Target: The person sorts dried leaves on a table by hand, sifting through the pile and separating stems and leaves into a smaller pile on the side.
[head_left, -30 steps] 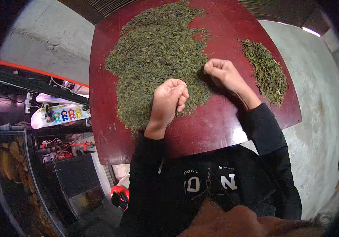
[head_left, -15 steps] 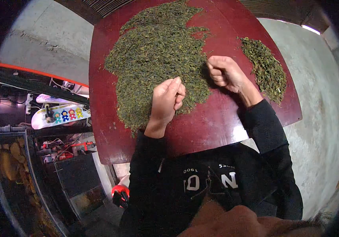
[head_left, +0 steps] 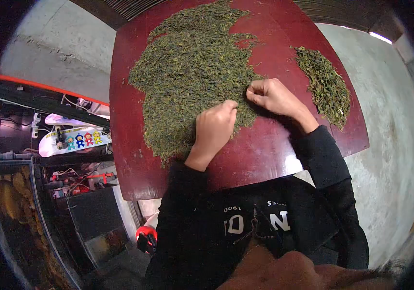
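Observation:
A broad spread of dried green leaves, looking like tea (head_left: 192,72), covers the left and middle of the dark red table (head_left: 265,150). Over the near right part of that spread is my left hand (head_left: 215,126), its fingers curled closed with the back of the hand up. My right hand (head_left: 275,98) is closed too, thumb and fingers pinched together at the right edge of the leaves. A short gap separates the two hands. Whatever lies inside either hand is too small or hidden to make out.
A smaller leaf pile (head_left: 324,87) lies on the table's right side. To the left, a white skateboard deck with colourful figures (head_left: 74,141) rests on a cluttered shelf, above a glass tank (head_left: 16,203). A red and black object (head_left: 146,239) sits below the table's near edge.
My left hand has shifted right and rolled so its back faces up. My right hand has come slightly nearer to me, with thumb and fingers now pointing left. Both stay closed.

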Action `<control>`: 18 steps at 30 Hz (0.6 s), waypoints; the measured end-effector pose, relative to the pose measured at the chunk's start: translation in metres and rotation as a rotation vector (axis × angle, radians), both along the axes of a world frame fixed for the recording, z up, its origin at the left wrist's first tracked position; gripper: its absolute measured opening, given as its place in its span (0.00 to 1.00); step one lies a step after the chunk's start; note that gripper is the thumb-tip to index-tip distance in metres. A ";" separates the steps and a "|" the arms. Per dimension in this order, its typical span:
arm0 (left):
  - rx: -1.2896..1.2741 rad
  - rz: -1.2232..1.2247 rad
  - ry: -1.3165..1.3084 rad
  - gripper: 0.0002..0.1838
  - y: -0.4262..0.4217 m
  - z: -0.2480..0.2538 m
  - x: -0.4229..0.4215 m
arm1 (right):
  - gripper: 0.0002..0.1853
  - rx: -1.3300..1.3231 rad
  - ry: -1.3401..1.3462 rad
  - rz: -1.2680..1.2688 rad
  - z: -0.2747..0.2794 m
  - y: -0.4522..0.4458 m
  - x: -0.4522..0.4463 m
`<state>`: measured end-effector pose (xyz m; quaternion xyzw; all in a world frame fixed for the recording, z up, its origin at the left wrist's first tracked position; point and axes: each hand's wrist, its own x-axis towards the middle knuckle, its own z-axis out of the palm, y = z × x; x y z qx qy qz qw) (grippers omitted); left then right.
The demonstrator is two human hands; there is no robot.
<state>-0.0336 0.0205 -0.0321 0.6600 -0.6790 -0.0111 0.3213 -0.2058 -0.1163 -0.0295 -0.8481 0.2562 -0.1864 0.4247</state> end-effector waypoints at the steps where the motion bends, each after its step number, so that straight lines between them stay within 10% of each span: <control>1: -0.086 -0.018 -0.108 0.04 -0.002 -0.002 -0.004 | 0.05 -0.023 0.028 -0.002 0.002 0.000 -0.001; 18: 0.157 0.122 -0.248 0.07 0.003 0.000 -0.008 | 0.03 -0.264 0.098 0.051 -0.002 -0.001 -0.004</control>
